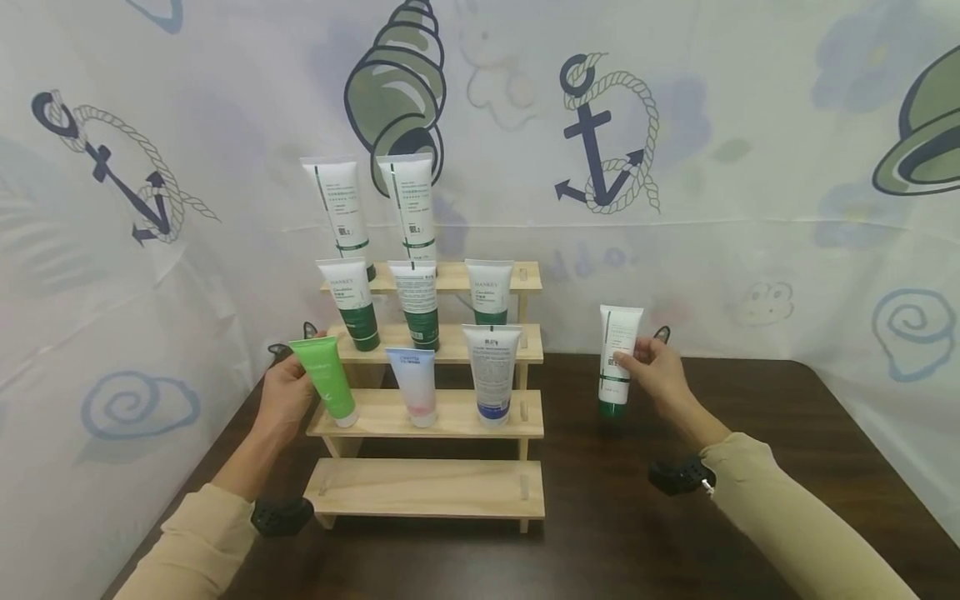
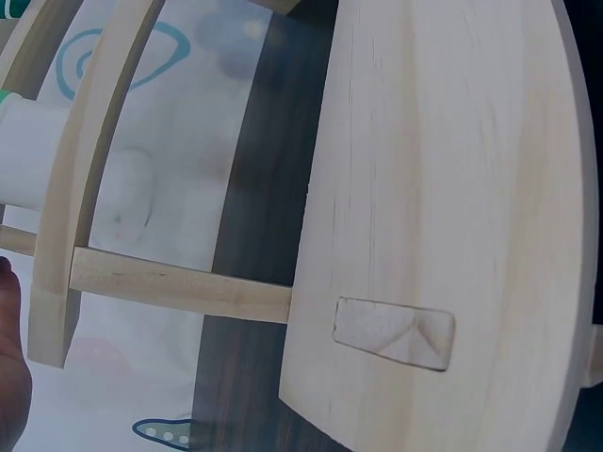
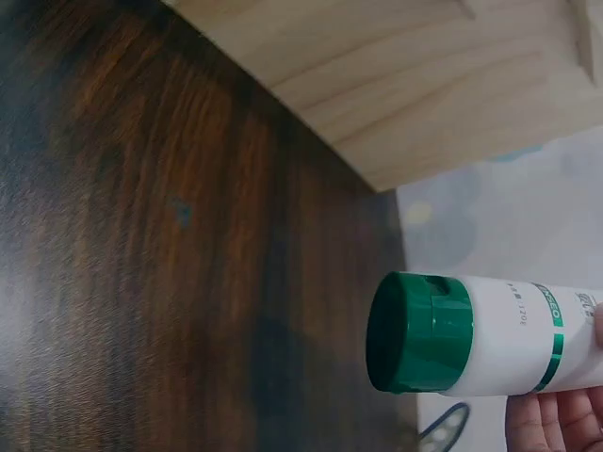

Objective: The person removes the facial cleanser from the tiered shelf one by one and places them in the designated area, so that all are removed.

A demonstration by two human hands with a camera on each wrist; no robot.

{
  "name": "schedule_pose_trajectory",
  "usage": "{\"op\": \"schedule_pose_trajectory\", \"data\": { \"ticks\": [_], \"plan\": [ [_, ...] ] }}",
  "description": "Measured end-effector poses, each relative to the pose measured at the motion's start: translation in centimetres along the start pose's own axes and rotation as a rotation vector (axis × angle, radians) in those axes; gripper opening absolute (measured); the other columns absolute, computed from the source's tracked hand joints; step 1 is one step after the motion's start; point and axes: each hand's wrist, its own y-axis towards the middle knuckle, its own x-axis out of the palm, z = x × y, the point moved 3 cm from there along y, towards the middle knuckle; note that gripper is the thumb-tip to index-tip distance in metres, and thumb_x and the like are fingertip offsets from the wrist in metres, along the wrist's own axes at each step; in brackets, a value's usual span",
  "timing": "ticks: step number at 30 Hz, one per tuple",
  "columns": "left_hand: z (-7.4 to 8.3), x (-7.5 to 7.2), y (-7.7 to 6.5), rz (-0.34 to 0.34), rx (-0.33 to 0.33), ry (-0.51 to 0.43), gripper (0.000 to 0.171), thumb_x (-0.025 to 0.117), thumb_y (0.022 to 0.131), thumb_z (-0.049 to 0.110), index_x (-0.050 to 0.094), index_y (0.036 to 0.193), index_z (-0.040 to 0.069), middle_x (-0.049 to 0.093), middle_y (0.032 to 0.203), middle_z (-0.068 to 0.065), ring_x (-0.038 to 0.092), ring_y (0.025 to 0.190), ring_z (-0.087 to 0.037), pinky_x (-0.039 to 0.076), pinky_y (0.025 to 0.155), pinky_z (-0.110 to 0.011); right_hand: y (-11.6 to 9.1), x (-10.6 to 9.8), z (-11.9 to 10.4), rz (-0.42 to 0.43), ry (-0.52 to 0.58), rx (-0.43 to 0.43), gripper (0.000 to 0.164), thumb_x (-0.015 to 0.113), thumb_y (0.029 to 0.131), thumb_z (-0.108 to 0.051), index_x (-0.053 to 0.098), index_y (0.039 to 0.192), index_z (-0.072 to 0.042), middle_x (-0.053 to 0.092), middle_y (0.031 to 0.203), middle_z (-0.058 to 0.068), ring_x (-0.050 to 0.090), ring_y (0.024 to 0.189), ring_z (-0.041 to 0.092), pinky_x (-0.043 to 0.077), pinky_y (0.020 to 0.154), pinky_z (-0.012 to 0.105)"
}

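Observation:
My right hand (image 1: 660, 375) grips a white squeeze tube (image 1: 619, 342) with a green cap, from its right side. The tube is upright, cap down, to the right of a wooden tiered stand (image 1: 427, 492); the right wrist view shows its green cap (image 3: 419, 331) close up. My left hand (image 1: 285, 396) is at the stand's left side, right by a bright green tube (image 1: 327, 379) on the second tier from the bottom. Most of its fingers are hidden, and I cannot tell whether they hold anything. Only part of a finger (image 2: 11, 363) shows in the left wrist view.
Beside the green tube stand a pink-and-blue tube (image 1: 414, 387) and a grey-white tube (image 1: 493, 375) with a blue base. Three white-and-green tubes fill the tier above, and two tall white tubes (image 1: 411, 204) the top. Dark wooden table (image 1: 600, 517) below; patterned curtain (image 1: 712, 275) behind.

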Motion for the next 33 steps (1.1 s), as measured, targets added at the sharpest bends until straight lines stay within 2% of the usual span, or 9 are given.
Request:
{"op": "schedule_pose_trajectory", "data": {
  "ticks": [8,15,22,29,33],
  "plan": [
    [0.1,0.0,-0.2,-0.008,-0.002,-0.002,0.051,0.058,0.094,0.022,0.045,0.133,-0.007,0.033,0.150,-0.012,0.025,0.141,-0.028,0.024,0.116,-0.044,0.2,0.8,2.1,-0.049,-0.012,0.082,0.047,0.061,0.091,-0.015,0.044,0.125,0.012,0.059,0.103,0.013,0.056,0.078,0.004,0.055,0.071,0.022],
    [-0.1,0.0,-0.1,-0.002,0.006,0.012,0.050,0.059,0.094,0.023,0.047,0.132,-0.008,0.034,0.149,-0.013,0.028,0.140,-0.030,0.026,0.115,-0.046,0.3,1.4,3.3,-0.088,-0.020,0.146,0.050,0.061,0.091,-0.014,0.041,0.127,0.015,0.057,0.097,0.011,0.058,0.076,0.008,0.057,0.072,0.027],
    [-0.2,-0.1,-0.1,-0.012,0.003,-0.012,0.047,0.057,0.094,0.016,0.046,0.132,-0.008,0.033,0.150,-0.012,0.026,0.141,-0.029,0.025,0.115,-0.045,0.3,1.5,4.4,-0.089,-0.043,0.223,0.049,0.060,0.092,-0.016,0.042,0.126,0.014,0.056,0.112,0.025,0.060,0.077,0.012,0.058,0.073,0.030],
    [-0.3,0.0,-0.1,0.010,0.022,-0.038,0.056,0.063,0.091,0.029,0.048,0.131,-0.007,0.035,0.149,-0.012,0.027,0.140,-0.028,0.024,0.116,-0.043,0.3,1.3,4.8,-0.100,-0.059,0.252,0.052,0.061,0.092,-0.021,0.042,0.126,0.014,0.056,0.113,0.027,0.062,0.077,0.015,0.058,0.075,0.034],
    [-0.2,0.1,-0.1,0.003,0.016,-0.041,0.056,0.062,0.091,0.028,0.046,0.132,-0.008,0.034,0.149,-0.013,0.026,0.141,-0.029,0.023,0.116,-0.044,0.4,1.3,5.2,-0.111,-0.046,0.267,0.055,0.063,0.090,-0.023,0.043,0.126,0.014,0.055,0.114,0.027,0.063,0.080,0.018,0.059,0.077,0.035]
  ]
}}
